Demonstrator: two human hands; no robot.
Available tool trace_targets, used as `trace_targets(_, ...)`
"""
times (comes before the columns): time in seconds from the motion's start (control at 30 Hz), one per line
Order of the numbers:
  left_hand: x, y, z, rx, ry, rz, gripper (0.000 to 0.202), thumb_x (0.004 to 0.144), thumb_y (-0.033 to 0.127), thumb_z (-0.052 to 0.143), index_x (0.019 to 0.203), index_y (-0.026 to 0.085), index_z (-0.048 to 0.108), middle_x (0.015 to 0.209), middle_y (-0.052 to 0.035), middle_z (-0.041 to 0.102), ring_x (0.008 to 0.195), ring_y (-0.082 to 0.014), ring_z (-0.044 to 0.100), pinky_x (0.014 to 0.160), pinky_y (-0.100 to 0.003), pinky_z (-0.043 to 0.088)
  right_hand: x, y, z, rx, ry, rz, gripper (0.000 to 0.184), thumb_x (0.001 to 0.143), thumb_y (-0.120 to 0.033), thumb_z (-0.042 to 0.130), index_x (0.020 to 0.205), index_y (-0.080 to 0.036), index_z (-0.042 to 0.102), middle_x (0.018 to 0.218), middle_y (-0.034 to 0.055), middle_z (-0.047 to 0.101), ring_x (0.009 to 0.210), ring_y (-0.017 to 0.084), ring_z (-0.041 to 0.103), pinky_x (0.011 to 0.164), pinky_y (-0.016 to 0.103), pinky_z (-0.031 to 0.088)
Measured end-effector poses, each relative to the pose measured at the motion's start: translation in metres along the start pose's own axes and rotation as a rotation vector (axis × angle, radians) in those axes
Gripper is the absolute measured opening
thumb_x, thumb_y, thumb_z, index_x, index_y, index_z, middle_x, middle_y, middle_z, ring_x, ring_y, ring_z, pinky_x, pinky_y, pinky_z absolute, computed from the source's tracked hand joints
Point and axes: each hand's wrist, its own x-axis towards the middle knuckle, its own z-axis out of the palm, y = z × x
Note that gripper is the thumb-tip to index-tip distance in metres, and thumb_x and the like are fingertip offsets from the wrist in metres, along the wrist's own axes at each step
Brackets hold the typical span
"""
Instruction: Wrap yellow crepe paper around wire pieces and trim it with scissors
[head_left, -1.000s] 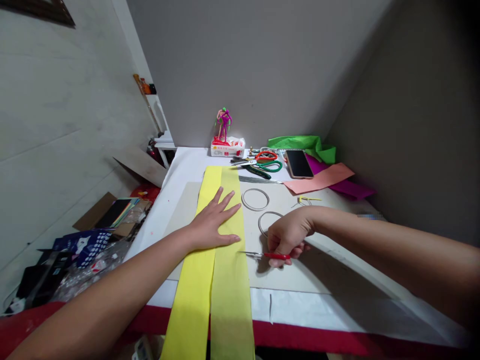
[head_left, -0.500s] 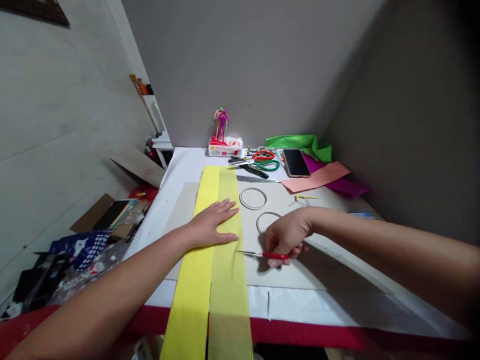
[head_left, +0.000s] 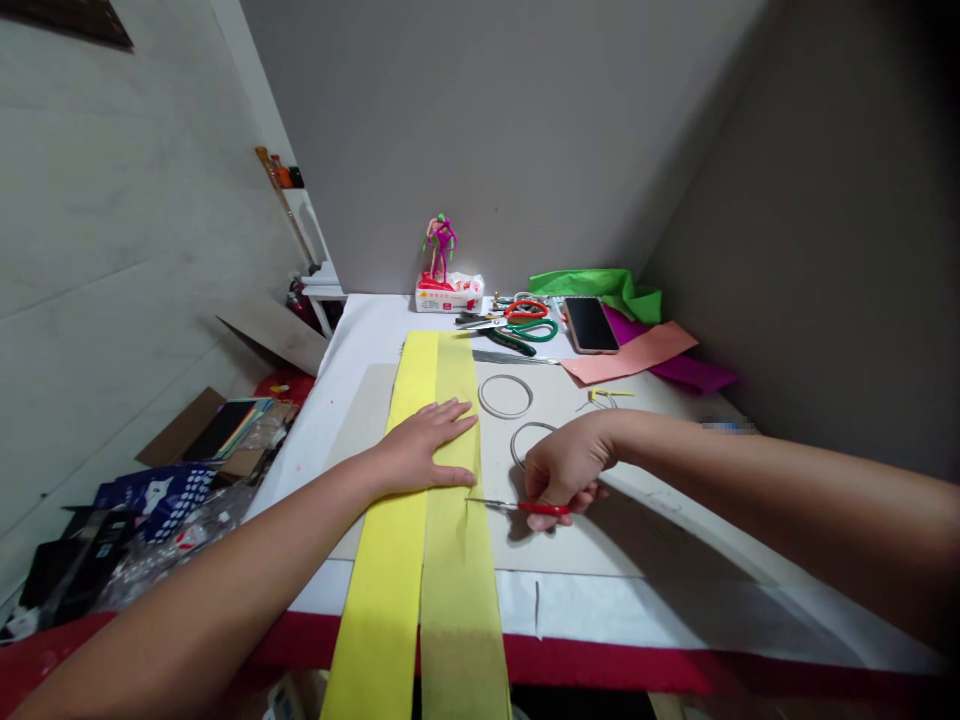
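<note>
Two long yellow paper strips [head_left: 439, 560] lie side by side down the table and hang over its front edge. My left hand [head_left: 421, 448] rests flat on them, fingers together and stretched out, pressing the paper down. My right hand [head_left: 564, 472] is closed around small red-handled scissors [head_left: 525, 506]. Their blade tips touch the right edge of the right-hand strip, just below my left hand.
Two wire rings [head_left: 507, 396] lie right of the strips on a grey board [head_left: 600, 540]. At the back are larger scissors [head_left: 525, 326], a phone [head_left: 590, 325], green, pink and purple sheets [head_left: 637, 355], a small box with a figure [head_left: 448, 290]. Clutter fills the floor at left [head_left: 172, 470].
My right hand has slid the scissors left until their tips reach the strip's edge. My left hand's fingers have closed together and shifted slightly.
</note>
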Motion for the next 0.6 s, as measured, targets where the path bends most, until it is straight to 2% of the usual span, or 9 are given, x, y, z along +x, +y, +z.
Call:
trace_targets(0.4,-0.0001,-0.0007,0.0004,0.014,0.002,-0.002,0.088,0.073,0.071,0.055,0.145,0.025,0.034,0.155,-0.0074,0.023,0.143,-0.0267,0.017,0.115,-0.044,0.016,0.0007,-0.0048,-0.0018,-0.016,-0.039,0.035,0.055,0.067,-0.066,0.066,0.068,-0.013,0.057,0.045,-0.007,0.044,0.037,0.004,0.035,0.038,0.018,0.034)
trace_targets(0.6,0.0001,-0.0024,0.0012,0.014,0.003,0.005,0.089,0.072,0.073,0.054,0.145,0.026,0.033,0.155,-0.0064,0.022,0.143,-0.026,0.017,0.115,-0.044,0.016,-0.0032,0.001,-0.0019,-0.004,-0.065,0.044,0.053,0.068,-0.065,0.066,0.069,-0.013,0.057,0.046,-0.0068,0.045,0.038,0.004,0.036,0.038,0.018,0.035)
